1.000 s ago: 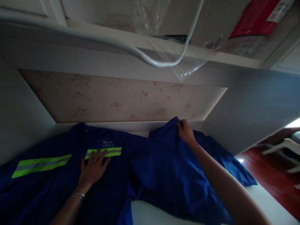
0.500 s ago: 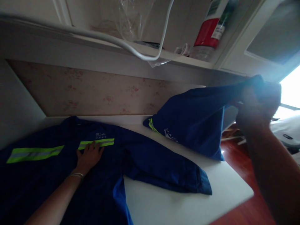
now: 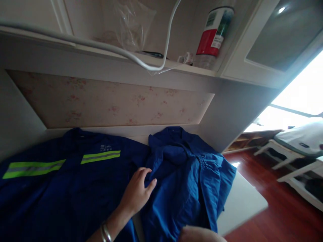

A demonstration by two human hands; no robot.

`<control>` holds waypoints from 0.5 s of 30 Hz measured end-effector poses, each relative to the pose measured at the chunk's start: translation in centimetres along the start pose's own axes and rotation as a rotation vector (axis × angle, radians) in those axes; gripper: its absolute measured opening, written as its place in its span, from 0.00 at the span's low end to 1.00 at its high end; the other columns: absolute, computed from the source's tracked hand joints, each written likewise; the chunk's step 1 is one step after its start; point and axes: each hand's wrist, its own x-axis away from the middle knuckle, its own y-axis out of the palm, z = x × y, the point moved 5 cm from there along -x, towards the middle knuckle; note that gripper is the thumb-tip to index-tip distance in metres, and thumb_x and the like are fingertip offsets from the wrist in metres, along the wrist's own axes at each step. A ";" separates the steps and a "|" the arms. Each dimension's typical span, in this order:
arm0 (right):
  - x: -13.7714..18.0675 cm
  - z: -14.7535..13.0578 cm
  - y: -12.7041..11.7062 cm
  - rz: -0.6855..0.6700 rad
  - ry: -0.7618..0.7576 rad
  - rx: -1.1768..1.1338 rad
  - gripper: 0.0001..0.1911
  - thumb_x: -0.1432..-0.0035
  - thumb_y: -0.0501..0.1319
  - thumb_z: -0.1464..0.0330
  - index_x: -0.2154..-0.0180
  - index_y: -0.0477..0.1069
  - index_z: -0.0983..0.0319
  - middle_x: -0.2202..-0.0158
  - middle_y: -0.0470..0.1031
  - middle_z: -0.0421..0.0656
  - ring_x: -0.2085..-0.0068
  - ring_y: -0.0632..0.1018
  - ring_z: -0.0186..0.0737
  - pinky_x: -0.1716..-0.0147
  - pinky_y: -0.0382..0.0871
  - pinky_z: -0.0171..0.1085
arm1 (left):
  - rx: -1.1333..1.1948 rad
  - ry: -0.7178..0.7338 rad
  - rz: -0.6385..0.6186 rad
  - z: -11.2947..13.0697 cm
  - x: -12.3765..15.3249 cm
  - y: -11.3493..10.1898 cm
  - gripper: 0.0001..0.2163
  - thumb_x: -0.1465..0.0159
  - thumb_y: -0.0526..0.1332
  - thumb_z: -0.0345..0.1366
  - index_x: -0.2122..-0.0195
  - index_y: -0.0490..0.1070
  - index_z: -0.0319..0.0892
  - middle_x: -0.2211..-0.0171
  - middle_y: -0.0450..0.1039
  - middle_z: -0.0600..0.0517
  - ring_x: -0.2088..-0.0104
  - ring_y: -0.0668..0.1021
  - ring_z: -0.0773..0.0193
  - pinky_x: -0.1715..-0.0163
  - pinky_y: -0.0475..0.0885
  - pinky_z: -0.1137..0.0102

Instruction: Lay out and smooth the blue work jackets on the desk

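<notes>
A dark blue work jacket (image 3: 63, 188) with yellow-green reflective stripes (image 3: 100, 156) lies spread on a white table (image 3: 242, 201). To its right lies a second blue garment (image 3: 186, 178), crumpled in a heap. My left hand (image 3: 137, 193), with bracelets on the wrist, rests where the two garments meet, fingers bent over the fabric edge. Only a sliver of my right hand (image 3: 199, 234) shows at the bottom edge, below the crumpled garment; its fingers are hidden.
A shelf above holds a red-labelled bottle (image 3: 213, 37), a clear plastic bag (image 3: 128, 23) and a white cable (image 3: 151, 65). Floral wallpaper backs the table. Red wooden floor (image 3: 272, 222) and white furniture (image 3: 295, 151) lie to the right, under a bright window.
My right hand dropped the second blue garment onto the table and sank to the bottom edge. My left hand slid right from the reflective stripe to the seam between the garments.
</notes>
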 end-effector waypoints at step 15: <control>3.5 19.4 -15.4 0.673 0.740 0.193 0.17 0.43 0.57 0.64 0.56 0.78 0.60 0.61 0.81 0.47 0.56 0.80 0.53 0.54 0.72 0.45 | -0.283 0.096 0.027 2.6 -8.7 4.4 0.29 0.39 0.64 0.36 0.36 0.60 0.45 0.36 0.59 0.41 0.39 0.65 0.45 0.43 0.67 0.54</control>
